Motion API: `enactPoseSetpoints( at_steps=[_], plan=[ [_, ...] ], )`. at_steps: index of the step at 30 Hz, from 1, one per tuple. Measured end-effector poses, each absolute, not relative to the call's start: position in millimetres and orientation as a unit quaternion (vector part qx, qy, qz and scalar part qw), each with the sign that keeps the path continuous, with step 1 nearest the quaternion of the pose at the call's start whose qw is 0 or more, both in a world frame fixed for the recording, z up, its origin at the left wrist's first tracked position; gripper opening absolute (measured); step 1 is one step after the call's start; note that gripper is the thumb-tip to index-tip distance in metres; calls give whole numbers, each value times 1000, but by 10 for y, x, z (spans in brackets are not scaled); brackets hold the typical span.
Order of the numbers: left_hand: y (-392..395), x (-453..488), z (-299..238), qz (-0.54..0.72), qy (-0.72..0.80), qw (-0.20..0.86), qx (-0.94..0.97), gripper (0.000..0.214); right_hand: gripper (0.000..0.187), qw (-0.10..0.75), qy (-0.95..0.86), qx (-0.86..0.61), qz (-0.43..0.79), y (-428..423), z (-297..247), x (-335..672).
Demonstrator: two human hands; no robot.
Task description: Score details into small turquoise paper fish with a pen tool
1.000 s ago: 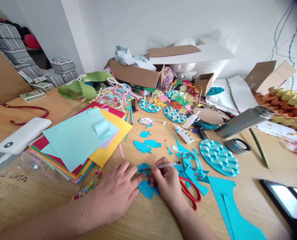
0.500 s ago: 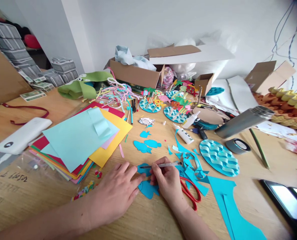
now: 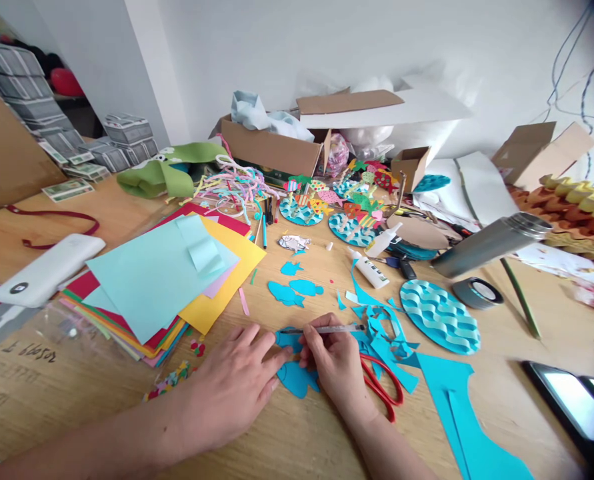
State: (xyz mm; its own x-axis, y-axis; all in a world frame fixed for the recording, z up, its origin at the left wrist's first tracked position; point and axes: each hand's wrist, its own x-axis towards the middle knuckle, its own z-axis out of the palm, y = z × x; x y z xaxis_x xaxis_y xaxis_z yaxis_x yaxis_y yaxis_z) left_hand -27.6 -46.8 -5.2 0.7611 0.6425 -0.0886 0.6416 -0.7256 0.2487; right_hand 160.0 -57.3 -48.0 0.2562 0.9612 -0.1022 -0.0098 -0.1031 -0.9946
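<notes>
My right hand (image 3: 337, 363) pinches a clear-barrelled pen (image 3: 327, 329), its tip to the left on a blue paper cut-out (image 3: 294, 379) lying on the wooden table (image 3: 301, 440). My left hand (image 3: 229, 387) lies flat with fingers stretched out, pressing the left edge of that cut-out. Red-handled scissors (image 3: 384, 393) rest just right of my right hand. Three small blue fish shapes (image 3: 294, 290) lie a little beyond the pen.
A stack of coloured paper sheets (image 3: 167, 280) lies left; blue offcuts (image 3: 381, 330), a wavy blue disc (image 3: 439, 315), glue bottles (image 3: 371, 270), a tape roll (image 3: 477, 292) and a metal flask (image 3: 491, 243) lie right. Cardboard boxes (image 3: 271, 147) stand behind. A white power bank (image 3: 47, 270) and a dark phone (image 3: 571, 397) flank the table.
The pen has shifted slightly upward and leftward over the blue cut-out. My left hand has stayed in place.
</notes>
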Motion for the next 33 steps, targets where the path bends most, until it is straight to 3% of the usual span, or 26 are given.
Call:
enactPoseSetpoints(
  at_steps=[33],
  plan=[
    [-463, -274, -106, 3, 342, 128, 931, 33, 41, 530, -408, -589, 454, -580, -490, 1601]
  ],
)
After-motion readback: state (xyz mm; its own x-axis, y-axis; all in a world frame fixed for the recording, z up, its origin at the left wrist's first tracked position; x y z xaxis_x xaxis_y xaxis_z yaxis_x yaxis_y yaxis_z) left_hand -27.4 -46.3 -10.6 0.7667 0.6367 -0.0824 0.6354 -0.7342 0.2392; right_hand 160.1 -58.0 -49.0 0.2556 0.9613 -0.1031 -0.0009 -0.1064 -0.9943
